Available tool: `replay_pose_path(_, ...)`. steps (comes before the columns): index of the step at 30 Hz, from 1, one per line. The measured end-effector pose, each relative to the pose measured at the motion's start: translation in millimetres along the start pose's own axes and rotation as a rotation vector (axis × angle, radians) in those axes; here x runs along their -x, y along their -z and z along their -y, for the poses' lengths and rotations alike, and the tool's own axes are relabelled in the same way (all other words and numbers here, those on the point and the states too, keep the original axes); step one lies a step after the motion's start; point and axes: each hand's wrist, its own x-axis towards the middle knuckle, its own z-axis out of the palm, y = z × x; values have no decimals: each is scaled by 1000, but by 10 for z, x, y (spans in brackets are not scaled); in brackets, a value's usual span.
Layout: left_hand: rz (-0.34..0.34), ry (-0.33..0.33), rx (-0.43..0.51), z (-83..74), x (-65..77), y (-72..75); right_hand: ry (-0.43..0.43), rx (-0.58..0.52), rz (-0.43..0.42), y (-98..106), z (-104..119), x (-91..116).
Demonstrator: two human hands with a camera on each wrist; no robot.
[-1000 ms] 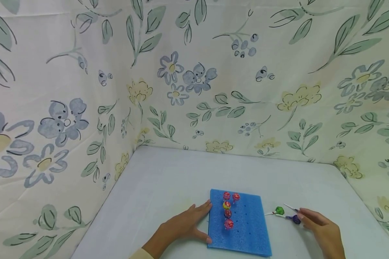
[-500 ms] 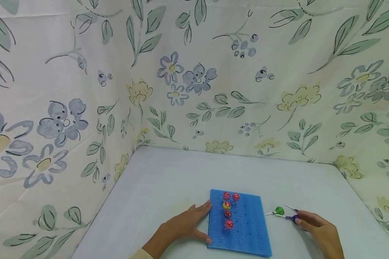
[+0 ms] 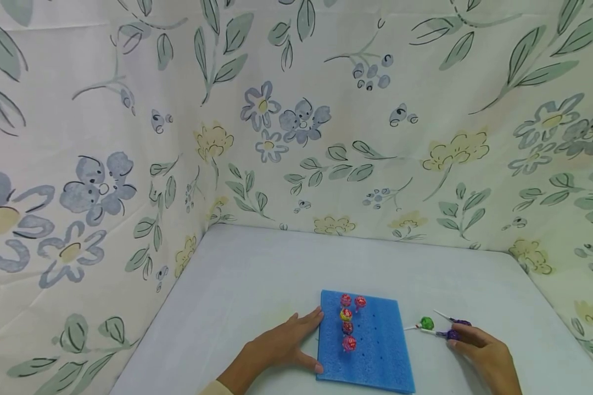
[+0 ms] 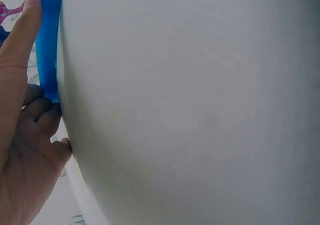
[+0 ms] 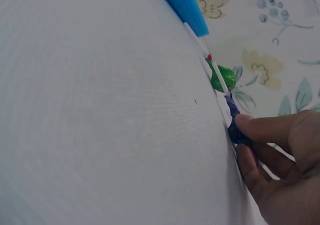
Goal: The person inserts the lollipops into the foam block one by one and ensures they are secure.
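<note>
— Floral-printed cloth (image 3: 321,181) behind and at both sides; white desk (image 3: 257,263) beneath. Landmark of record: one blue board (image 3: 382,356). Principal item?

— Nearer purple lollipop (image 3: 452,334), one of two. Location: right of the board, at desk level, white stick pointing toward the board. Wrapped head pinched between thumb and fingers of the right hand (image 3: 486,354).

— Handling notes?

— Judged light; head hard and rounded, wrapper thin and probably slippery, stick stiff but slender. Best hold: round the head, or on the stick close beneath it. Stick's far end would likely give poor control.

— Adjacent stock?

— Farther purple lollipop (image 3: 461,322), just beyond the first, right of the board, partly hidden by the right hand. Green lollipop (image 3: 426,323), between that pair and the board, stick reaching close to the board's right edge.

— On the board?

— Five wrapped lollipops (image 3: 346,314), left half: four in a column, one beside the farthest.

— Left of the board?

— Left hand (image 3: 281,345), fingers along the left edge, thumb spread wide to the near corner; nothing gripped.

— Changes against one second ago?

— Right hand slightly nearer the board; farther purple head, then covered, now shows. Board, left hand and the five: no evident change.
</note>
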Motion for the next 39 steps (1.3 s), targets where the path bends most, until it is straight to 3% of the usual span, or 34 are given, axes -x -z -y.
replay_pose_path(5,2,6,-2,-2,-9,-7,17,16,14,4,1,10)
replay_pose_path(9,-2,-7,-7,-2,-1,-5,30,15,-21,2,27,27)
replay_pose_path(18,-8,-6,-12,6,4,0,-50,-126,-42,35,97,89)
replay_pose_path(31,-1,-12,3,-6,18,7,24,-229,-95,-114,130,179)
replay_pose_path(39,-1,-12,3,-3,8,2,118,-294,-132,-184,196,225)
